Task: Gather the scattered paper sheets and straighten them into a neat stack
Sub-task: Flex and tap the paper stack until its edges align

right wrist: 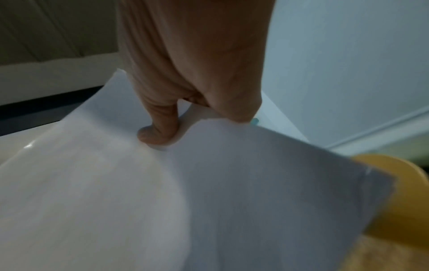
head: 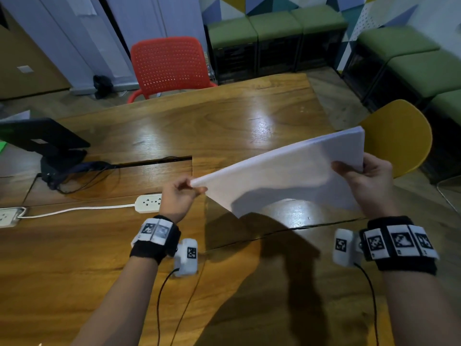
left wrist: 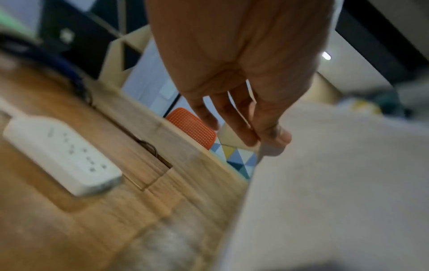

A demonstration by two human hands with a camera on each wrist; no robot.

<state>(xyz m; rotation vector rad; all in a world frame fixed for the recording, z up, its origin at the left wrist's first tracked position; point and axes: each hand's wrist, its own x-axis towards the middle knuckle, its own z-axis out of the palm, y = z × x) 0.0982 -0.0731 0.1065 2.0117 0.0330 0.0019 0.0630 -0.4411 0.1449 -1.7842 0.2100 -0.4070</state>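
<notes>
item: paper stack [head: 287,176], white sheets held together in the air above the table [head: 174,126], tilted, far-right corner highest, near edge lowest.
location: right half of the scene, over the near-right part of the wooden top; no loose sheets seen lying on the wood.
left hand [head: 178,196]: pinches the left corner of the stack between thumb and fingertips [left wrist: 274,135]; the other fingers hang loosely curled.
right hand [head: 366,181]: grips the right edge, thumb on top, fingers [right wrist: 157,132] curled against the underside.
weight, judged: light; two pinch grips carry it.
stiffness, judged: limp; the underside shows a soft bow in the right wrist view, so the middle sags unless the ends are kept taut.
slip, judged: smooth sheets likely to slide against each other and fan if the pinch loosens.
fragility, judged: corners crease easily; hold at opposite short edges, not the tips.
edges: the far edge looks flush and thick; the other edges are too blurred to judge.
open room: broad bare wood ahead and to the near side for tapping and setting down.
obstacles: power strip [head: 149,203] and cord just left of the left hand; cable slot [head: 159,161] beyond it; yellow chair [head: 401,136] at the right; monitor stand [head: 50,146] far left.
</notes>
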